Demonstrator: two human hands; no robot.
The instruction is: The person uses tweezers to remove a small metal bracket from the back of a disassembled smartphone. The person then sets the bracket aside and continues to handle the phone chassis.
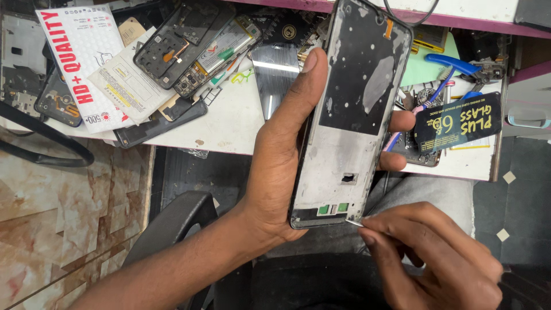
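My left hand (278, 155) grips a bare phone frame (350, 115), held upright with its grey metal inner side facing me; the thumb lies along its left edge and the fingertips show at its right edge. My right hand (436, 258), low at the right, pinches a thin metal tool (354, 221) whose tip touches the frame's bottom right corner.
A white workbench (229, 123) behind holds an opened phone with battery (215, 54), a black phone back shell (172, 40), white packaging sheets (80, 63), a dark glass panel (272, 72), a black card (459, 121) and blue-handled pliers (453, 66). A black chair arm (172, 221) stands below left.
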